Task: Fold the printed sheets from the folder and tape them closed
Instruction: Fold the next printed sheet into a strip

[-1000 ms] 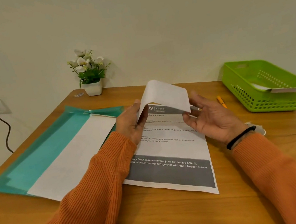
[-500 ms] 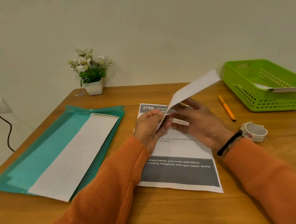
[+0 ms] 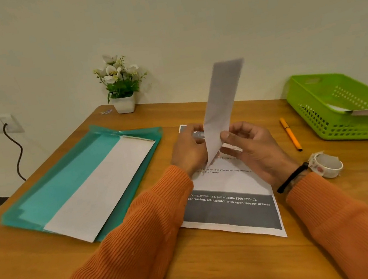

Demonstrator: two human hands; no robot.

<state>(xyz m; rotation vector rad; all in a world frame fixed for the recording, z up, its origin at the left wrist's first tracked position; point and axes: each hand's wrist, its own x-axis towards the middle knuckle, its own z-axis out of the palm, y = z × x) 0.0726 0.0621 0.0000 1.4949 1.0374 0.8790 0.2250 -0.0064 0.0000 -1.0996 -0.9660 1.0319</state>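
A folded white sheet [image 3: 222,100] stands nearly upright above the table, a long narrow strip pinched at its lower end by my right hand [image 3: 254,150]. My left hand [image 3: 188,150] touches the same lower end from the left. Under both hands a printed sheet [image 3: 234,213] with a dark grey band of white text lies flat on the wooden table [image 3: 222,272]. A teal folder [image 3: 65,181] lies at the left with a white sheet [image 3: 104,189] resting on it. A roll of tape [image 3: 326,164] sits by my right wrist.
A green plastic basket [image 3: 331,107] with a folded paper inside stands at the right. An orange pen [image 3: 290,134] lies between the basket and my hands. A small white pot of flowers [image 3: 121,86] stands at the table's far edge. A wall socket with a black cable is at left.
The folded sheet has swung from lying low over the printed sheet to standing nearly upright. Both hands have stayed at its lower end over the printed sheet.
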